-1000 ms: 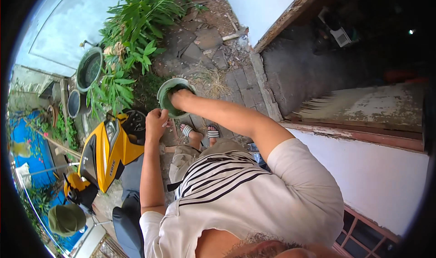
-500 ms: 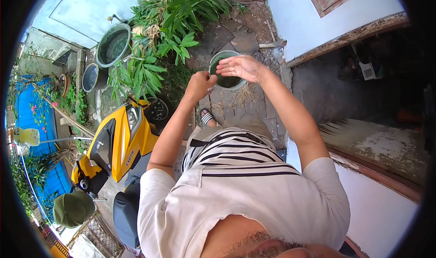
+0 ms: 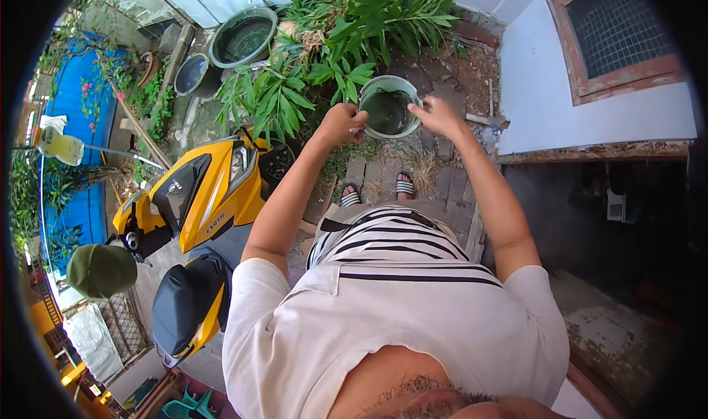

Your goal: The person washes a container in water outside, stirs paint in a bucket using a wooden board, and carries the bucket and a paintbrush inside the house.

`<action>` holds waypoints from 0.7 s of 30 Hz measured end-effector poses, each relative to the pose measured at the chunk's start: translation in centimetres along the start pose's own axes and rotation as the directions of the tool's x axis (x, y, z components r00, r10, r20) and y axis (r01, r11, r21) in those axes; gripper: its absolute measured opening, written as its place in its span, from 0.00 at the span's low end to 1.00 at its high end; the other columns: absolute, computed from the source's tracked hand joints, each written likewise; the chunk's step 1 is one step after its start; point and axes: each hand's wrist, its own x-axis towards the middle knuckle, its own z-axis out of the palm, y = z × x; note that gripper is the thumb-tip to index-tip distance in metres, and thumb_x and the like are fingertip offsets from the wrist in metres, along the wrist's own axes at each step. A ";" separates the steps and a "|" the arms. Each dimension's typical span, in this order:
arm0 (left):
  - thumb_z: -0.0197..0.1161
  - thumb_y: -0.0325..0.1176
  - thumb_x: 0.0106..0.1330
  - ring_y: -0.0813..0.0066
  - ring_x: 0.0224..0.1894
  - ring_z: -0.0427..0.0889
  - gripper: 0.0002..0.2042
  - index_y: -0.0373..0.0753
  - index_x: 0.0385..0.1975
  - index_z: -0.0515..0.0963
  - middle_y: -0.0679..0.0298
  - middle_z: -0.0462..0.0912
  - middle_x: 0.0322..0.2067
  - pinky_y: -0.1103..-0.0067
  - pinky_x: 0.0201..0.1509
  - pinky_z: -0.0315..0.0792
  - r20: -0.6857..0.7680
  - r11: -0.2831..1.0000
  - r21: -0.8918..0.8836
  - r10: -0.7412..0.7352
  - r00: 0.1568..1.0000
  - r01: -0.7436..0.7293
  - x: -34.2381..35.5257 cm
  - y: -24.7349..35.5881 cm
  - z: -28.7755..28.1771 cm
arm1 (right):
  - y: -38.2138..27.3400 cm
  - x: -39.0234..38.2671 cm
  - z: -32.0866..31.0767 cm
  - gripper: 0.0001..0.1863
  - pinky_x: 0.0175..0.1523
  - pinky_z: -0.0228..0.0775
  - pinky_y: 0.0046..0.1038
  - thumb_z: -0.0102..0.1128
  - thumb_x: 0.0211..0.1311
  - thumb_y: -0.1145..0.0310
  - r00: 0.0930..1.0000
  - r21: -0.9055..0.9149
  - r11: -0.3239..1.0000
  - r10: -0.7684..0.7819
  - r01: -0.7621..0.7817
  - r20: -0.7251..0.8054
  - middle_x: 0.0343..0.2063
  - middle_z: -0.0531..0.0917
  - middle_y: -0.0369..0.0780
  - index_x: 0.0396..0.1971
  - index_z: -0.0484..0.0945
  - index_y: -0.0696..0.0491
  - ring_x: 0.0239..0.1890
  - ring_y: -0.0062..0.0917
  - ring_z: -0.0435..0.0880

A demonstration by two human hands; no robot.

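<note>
A pale round bucket (image 3: 386, 84) with dark contents stands out in front of me, beyond my feet. At its left rim my left hand (image 3: 343, 125) is closed, thumb and fingers pinched on the edge. My right hand (image 3: 440, 118) has hold of the opposite side of the rim, its thumb and fingertips pressed there. What lies in the bucket is dark green and hard to make out. Parts of the rim are hidden behind both hands.
Leafy plants (image 3: 369, 21) crowd the far side. A large green tub (image 3: 273, 28) and a smaller bucket (image 3: 205, 63) stand far left. Nearer left is a yellow scooter (image 3: 209, 190), with a green cap (image 3: 102, 271) beside it. On the right are a wall (image 3: 538, 87) and a dark opening.
My right hand, stretched open above the bucket before, has moved right and closed on its rim. My left hand is now at the left rim. The whole view has shifted.
</note>
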 end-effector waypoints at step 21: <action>0.58 0.36 0.60 0.58 0.46 0.85 0.12 0.42 0.40 0.84 0.55 0.86 0.42 0.66 0.46 0.78 0.112 0.473 0.878 -0.041 0.993 -0.080 5.7 -3.8 2.4 | -8.7 -0.3 5.2 0.16 0.41 0.75 0.47 0.52 0.53 0.65 0.898 -0.138 0.888 -0.440 0.439 0.022 0.22 0.80 0.60 0.20 0.75 0.66 0.31 0.54 0.83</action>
